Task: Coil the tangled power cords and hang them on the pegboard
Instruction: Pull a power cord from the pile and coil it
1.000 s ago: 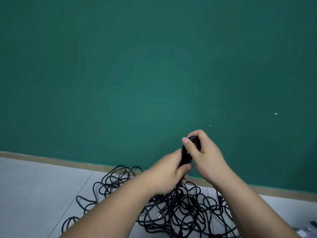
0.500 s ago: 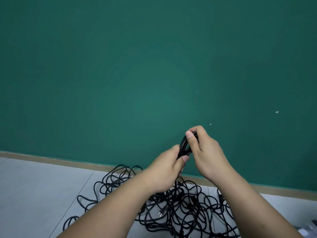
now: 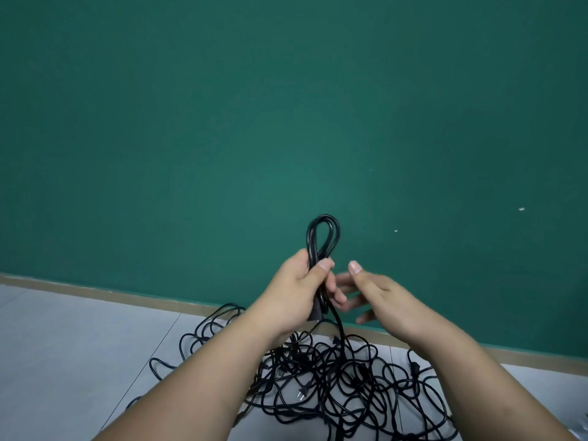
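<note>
My left hand [image 3: 296,288] grips a small coil of black power cord [image 3: 324,233], whose loops stick up above the fist in front of the green wall. One strand of that cord runs down from the fist into a tangled heap of black power cords [image 3: 334,383] on the floor. My right hand [image 3: 375,291] hovers just right of the coil with its fingers spread and holds nothing. No pegboard is in view.
A plain green wall [image 3: 286,122] fills most of the view, with a tan baseboard [image 3: 95,292] along its foot. Light grey floor tiles [image 3: 63,361] lie to the left of the heap. Several plugs show within the tangle.
My right hand has let go of the coil's top and moved down and right, fingers spread. The loops now stand exposed above my left fist.
</note>
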Tool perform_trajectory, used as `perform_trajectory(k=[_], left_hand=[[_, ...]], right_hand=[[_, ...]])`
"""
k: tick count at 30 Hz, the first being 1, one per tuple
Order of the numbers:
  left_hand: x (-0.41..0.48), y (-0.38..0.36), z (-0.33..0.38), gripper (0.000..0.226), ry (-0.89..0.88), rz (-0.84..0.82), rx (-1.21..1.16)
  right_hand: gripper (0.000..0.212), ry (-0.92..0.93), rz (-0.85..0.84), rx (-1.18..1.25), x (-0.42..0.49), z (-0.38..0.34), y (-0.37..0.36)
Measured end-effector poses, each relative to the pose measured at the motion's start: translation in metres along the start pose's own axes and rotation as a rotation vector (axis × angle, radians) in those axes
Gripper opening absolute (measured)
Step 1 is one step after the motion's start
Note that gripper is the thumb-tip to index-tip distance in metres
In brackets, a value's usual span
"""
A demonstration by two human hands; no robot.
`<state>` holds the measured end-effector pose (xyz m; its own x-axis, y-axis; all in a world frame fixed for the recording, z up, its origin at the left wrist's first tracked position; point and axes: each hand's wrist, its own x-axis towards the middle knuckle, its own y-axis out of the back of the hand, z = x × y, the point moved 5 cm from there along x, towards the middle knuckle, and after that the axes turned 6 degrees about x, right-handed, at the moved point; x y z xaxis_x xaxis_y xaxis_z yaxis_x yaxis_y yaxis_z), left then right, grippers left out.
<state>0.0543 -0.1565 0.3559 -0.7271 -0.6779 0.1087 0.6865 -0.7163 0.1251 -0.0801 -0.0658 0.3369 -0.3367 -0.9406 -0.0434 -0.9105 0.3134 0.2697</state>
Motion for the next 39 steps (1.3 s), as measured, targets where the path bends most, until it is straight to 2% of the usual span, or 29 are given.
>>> perform_trajectory(k=[4,7,11,13,15,18,20,22,24,28,29,31,33,36,37,39], left_hand=[[0.006,0.016,0.009,0.011,-0.026,0.222,-0.314],[0.011,0.033,0.015,0.01,-0.083,0.372,-0.518],[0.01,0.057,0.018,0.011,-0.139,0.583,-0.515],[0.006,0.072,0.015,0.014,-0.149,0.699,-0.375],[0.004,0.085,0.012,0.016,-0.147,0.758,-0.138],[0.006,0.082,0.012,0.013,-0.16,0.674,0.257],[0.009,0.068,0.01,0.011,-0.132,0.531,0.514],[0.011,0.05,0.006,0.01,-0.102,0.358,0.618],[0.01,0.032,0.002,0.012,-0.072,0.19,0.534],[0.002,0.003,0.0,0.02,0.1,-0.041,0.106],[-0.001,-0.001,0.0,0.027,0.128,-0.087,0.076],[-0.005,-0.009,0.002,0.035,0.108,-0.172,0.161],[-0.006,-0.015,0.001,0.019,0.04,-0.217,0.252],[-0.004,-0.017,0.0,0.019,0.073,-0.183,0.162],[-0.003,-0.015,0.0,0.022,0.08,-0.154,0.097],[0.001,-0.009,0.004,0.015,0.065,-0.086,-0.031]], right_hand=[[0.067,-0.13,-0.31,-0.042,-0.005,0.01,-0.023],[0.041,-0.039,-0.445,-0.162,-0.007,0.01,-0.035],[0.012,0.014,-0.357,-0.193,0.001,0.014,-0.038],[0.008,0.053,-0.236,-0.142,0.005,0.008,-0.037],[0.008,0.157,-0.062,-0.091,0.006,-0.007,-0.031],[0.007,0.404,0.176,-0.217,-0.005,-0.032,-0.017],[0.012,0.569,0.31,-0.322,-0.017,-0.045,-0.01],[0.015,0.649,0.408,-0.323,-0.024,-0.052,-0.005],[0.015,0.652,0.483,-0.298,-0.025,-0.055,0.001],[0.013,0.576,0.633,-0.197,-0.027,-0.052,0.015],[0.015,0.54,0.655,-0.158,-0.028,-0.051,0.018],[0.024,0.459,0.671,-0.111,-0.027,-0.048,0.022],[0.031,0.419,0.667,-0.148,-0.026,-0.047,0.02],[0.035,0.341,0.614,-0.127,-0.018,-0.036,0.018],[0.036,0.293,0.536,-0.035,-0.012,-0.029,0.018],[0.037,0.177,0.266,0.072,-0.002,-0.013,0.011]])
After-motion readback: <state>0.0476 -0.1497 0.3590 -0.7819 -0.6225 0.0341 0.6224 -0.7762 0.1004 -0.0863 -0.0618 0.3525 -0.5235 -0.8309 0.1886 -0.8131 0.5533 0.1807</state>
